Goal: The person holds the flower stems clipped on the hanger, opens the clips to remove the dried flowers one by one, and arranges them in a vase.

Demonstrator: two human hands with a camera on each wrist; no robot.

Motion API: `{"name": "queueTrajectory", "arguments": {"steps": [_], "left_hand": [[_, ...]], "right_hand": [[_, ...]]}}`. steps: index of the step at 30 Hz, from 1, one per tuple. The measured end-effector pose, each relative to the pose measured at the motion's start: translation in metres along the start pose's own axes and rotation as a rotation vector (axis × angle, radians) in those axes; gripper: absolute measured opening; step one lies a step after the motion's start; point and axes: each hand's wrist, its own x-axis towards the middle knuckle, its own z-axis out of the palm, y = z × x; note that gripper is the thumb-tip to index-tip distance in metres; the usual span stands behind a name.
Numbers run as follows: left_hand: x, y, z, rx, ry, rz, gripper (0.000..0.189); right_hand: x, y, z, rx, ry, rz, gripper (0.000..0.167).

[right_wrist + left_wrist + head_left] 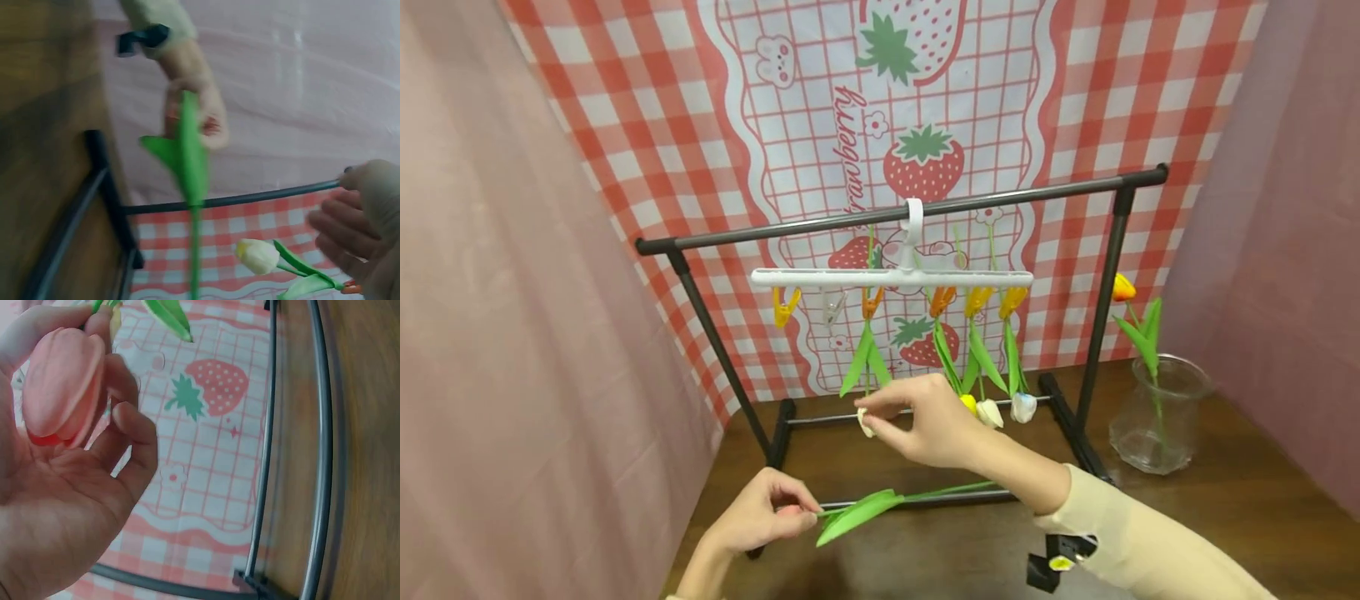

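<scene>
your left hand (765, 512) pinches the pink tulip (62, 387) by its stem, bloom at your palm, greenery stretching out to your right. your right hand (932, 421), fingers loosely extended and holding nothing, is near a hanging white tulip (257, 256).

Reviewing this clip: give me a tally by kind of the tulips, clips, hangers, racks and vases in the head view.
Tulips: 6 (4 clipped, 1 in the left hand, 1 in the vase)
Clips: 6
Hangers: 1
Racks: 1
Vases: 1
Total: 15

Pale pink curtains (550, 333) flank a red-checked strawberry cloth (1097, 100); below lies a brown wooden tabletop (1247, 508).
</scene>
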Motion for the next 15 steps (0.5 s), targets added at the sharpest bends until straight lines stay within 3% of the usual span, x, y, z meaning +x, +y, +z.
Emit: {"name": "queueTrajectory", "arguments": {"steps": [4,7,10,15], "left_hand": [[0.009,0.003,0.007,0.027,0.089,0.023,0.007],[0.015,0.003,0.012,0.027,0.156,0.036,0.010],[0.022,0.003,0.015,0.020,0.192,0.083,0.013],[0.030,0.005,0.019,-0.028,0.211,0.137,0.016]], "right_hand": [[-0.026,-0.003,-0.015,-0.098,-0.276,0.005,0.021],[-0.040,-0.001,-0.022,-0.165,-0.395,0.044,0.024],[-0.049,0.003,-0.026,-0.191,-0.442,0.059,0.024],[-0.057,0.008,-0.031,-0.175,-0.454,0.030,0.020]]}}
